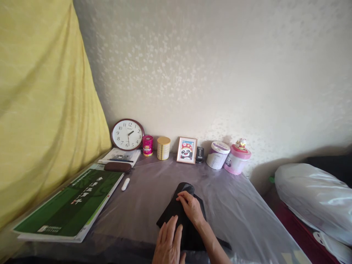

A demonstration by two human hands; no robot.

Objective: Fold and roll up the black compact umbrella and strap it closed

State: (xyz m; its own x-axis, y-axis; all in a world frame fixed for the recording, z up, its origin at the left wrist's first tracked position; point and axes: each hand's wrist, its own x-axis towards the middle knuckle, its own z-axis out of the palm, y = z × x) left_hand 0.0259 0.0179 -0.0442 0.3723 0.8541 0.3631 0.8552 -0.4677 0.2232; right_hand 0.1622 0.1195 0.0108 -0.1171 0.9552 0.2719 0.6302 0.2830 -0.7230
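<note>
A black folded fabric piece lies near the front edge of the table, its far end rounded like a roll and a flap spreading to the left. My left hand rests over its near left part, fingers stretched out and close together. Across its upper part reaches my right hand, its fingers bent and pressed together at the tips on the black fabric. What sits between those fingertips is too small to make out clearly, and part of the fabric is hidden under both hands.
Left lie a green book, a brown case and a small white object. Along the wall stand a clock, a pink tin, a yellow-lidded can, a picture frame and two tubs.
</note>
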